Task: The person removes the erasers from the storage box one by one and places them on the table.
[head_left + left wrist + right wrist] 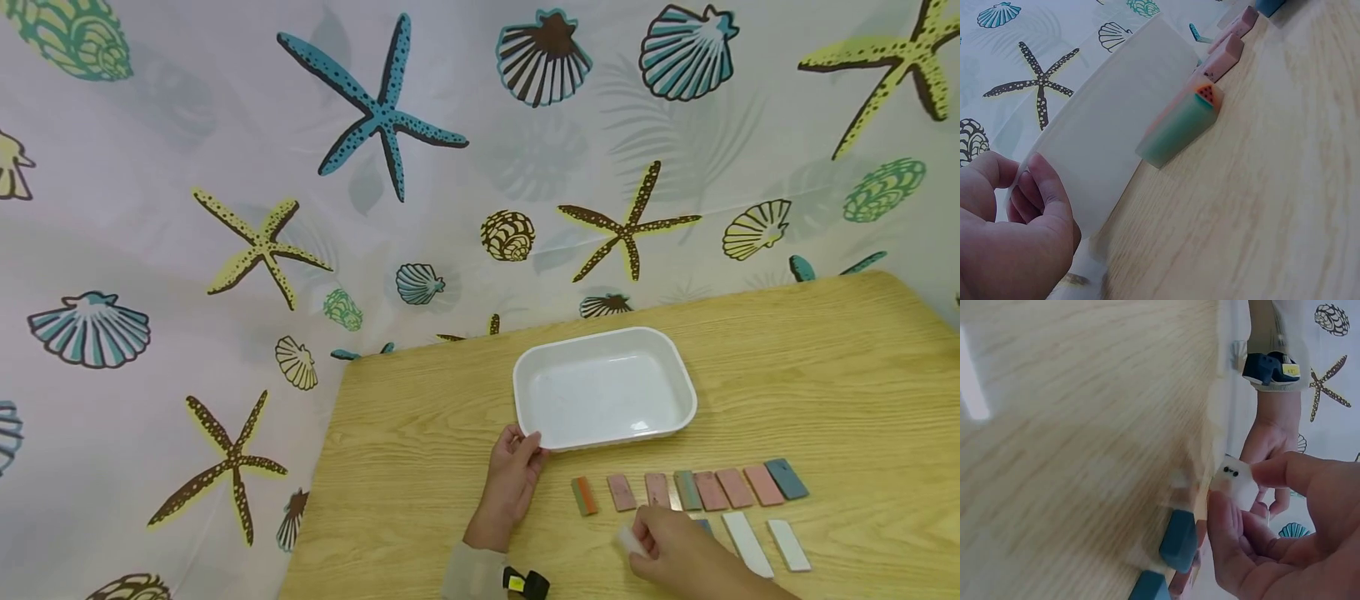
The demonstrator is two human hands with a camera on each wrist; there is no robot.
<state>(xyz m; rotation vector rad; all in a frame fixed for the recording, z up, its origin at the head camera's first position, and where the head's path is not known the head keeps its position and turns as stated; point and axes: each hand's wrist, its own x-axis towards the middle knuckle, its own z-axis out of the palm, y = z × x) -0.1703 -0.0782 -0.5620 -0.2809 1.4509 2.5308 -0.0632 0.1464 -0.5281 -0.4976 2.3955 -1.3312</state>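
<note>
My left hand (514, 477) grips the rim of a white rectangular tray (528, 392) at its near left corner, thumb on the upper side. In the left wrist view, that hand (1029, 219) pinches the thin edge of the tray wall (1097, 119). My right hand (675, 542) pinches a small white eraser (630, 540) a little in front of the rows of erasers. Two black dots show on the white eraser (1235, 481) in the right wrist view, between thumb and fingers. Nearest the left hand lies a green and orange eraser (583, 496).
Behind the right hand runs a row of pink erasers (621, 492), a greenish one (687, 490) and a blue-grey one (787, 478). Two long white erasers (747, 544) lie to its right, and a blue one (703, 525) is partly hidden. A patterned curtain (450, 233) hangs behind the wooden table (405, 450).
</note>
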